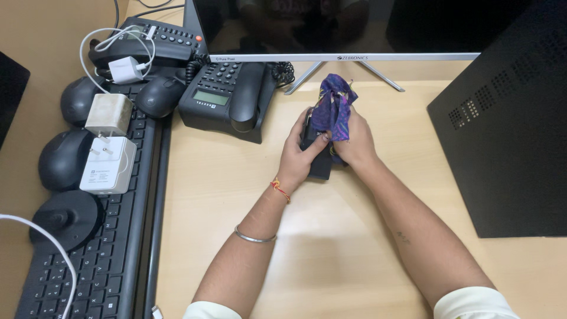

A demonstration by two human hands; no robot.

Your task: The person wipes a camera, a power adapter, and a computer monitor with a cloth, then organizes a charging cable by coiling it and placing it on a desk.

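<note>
Left hand (298,155) is wrapped around a small dark device (319,160), fingers curled over its left side and top, bottom edge resting on the wooden desk (331,248). Can't tell what the device is, mostly covered by both hands.

Right hand (356,143) is clenched on a purple patterned cloth (332,106), pressing it against the device's right/upper face. Cloth bunches up above the right hand's knuckles, loose end sticking up toward the monitor (331,29).

Both hands touch the device from opposite sides. Left wrist has a red thread and a thin metal bangle.

Around the hands:
- Just left of the left hand: black desk phone (227,97), handset on cradle, coiled cord behind it.
- Further left: black keyboard (112,248) with two white plug adapters (109,165) lying on it, several black mice alongside, a second phone (159,38) at the back with a white charger on it.
- Well right of the right hand: black perforated case (508,130).
- Beyond both hands: monitor stand legs.
</note>
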